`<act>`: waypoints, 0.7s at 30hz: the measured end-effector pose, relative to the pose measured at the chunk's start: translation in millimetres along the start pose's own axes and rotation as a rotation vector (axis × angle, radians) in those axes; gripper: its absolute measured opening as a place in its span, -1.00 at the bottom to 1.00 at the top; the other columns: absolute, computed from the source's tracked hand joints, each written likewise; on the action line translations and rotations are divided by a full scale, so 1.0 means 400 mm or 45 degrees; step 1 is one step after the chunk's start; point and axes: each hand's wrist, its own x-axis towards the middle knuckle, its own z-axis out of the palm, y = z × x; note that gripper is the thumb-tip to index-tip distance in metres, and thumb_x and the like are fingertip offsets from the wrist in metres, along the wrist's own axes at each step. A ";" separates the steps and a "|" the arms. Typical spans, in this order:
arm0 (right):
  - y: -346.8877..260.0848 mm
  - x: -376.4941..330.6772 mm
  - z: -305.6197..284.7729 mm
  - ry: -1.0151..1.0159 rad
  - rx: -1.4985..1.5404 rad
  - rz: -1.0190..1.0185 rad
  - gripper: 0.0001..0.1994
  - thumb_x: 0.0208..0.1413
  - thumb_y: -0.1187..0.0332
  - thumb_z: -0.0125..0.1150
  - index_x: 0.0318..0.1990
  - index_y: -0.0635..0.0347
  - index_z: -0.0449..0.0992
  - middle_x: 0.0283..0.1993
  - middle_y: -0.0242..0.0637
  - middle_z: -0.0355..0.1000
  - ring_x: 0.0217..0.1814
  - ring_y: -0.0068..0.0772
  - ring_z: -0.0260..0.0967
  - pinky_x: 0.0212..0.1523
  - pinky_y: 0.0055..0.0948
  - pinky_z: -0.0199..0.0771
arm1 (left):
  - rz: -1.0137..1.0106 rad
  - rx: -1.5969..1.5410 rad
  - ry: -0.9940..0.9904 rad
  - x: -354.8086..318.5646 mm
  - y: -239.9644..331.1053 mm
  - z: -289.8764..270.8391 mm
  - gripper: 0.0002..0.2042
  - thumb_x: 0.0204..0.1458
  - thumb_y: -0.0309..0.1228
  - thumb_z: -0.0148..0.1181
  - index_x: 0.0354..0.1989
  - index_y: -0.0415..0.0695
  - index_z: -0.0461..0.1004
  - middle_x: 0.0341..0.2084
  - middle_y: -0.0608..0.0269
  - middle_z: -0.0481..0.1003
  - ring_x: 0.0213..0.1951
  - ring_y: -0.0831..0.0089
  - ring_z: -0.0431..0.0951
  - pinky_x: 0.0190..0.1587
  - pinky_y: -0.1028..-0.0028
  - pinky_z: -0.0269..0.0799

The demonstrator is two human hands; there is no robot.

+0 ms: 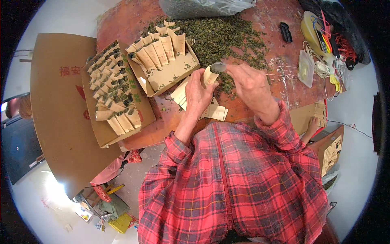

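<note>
My left hand [197,93] grips a small brown paper packet [209,77] upright, its mouth up. In my right hand [252,84] is a small greyish scoop [218,67], its bowl at the packet's mouth. Just beyond both hands spreads a heap of dried green leaves [227,38], which look like tea. Flat paper packets [216,112] lie beneath and beside my left hand. A shallow cardboard tray [164,84] to the left holds several upright packets [165,48] at its far side, with loose leaves on its bottom.
Left of the tray, a cardboard box [147,110] is packed with leaf-topped packets; its large flap [57,101] stretches leftward. A plastic bag [207,8] lies at the back. A black case [286,32], a clear plastic container [305,69] and cables sit at right. Another person's hand [312,128] shows beyond my right arm.
</note>
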 end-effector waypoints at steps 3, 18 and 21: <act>-0.003 -0.001 0.011 -0.037 0.006 0.009 -0.81 0.15 0.57 0.28 -0.08 0.22 0.60 -0.39 -0.15 0.48 -0.39 -0.09 0.51 -0.41 -0.20 0.52 | -0.025 -0.011 -0.024 0.001 0.002 0.002 -0.51 -0.08 -0.48 0.50 0.04 -0.23 0.44 -0.18 0.03 0.54 -0.18 0.12 0.57 -0.07 0.25 0.50; 0.012 0.019 0.001 0.060 0.046 0.001 -0.84 0.13 0.57 0.31 -0.14 0.22 0.61 -0.38 -0.15 0.51 -0.39 -0.06 0.53 -0.39 -0.19 0.54 | -0.006 -0.011 -0.013 -0.002 -0.011 -0.001 -0.52 -0.07 -0.47 0.49 0.03 -0.24 0.43 -0.19 0.02 0.52 -0.17 0.12 0.55 -0.06 0.25 0.49; 0.005 0.017 -0.002 0.036 0.058 0.017 -0.82 0.12 0.58 0.32 -0.12 0.23 0.61 -0.33 -0.15 0.56 -0.35 -0.06 0.56 -0.37 -0.20 0.55 | 0.019 -0.052 -0.013 -0.004 -0.013 -0.001 -0.52 -0.06 -0.46 0.48 0.04 -0.24 0.43 -0.18 0.00 0.53 -0.16 0.11 0.56 -0.05 0.24 0.49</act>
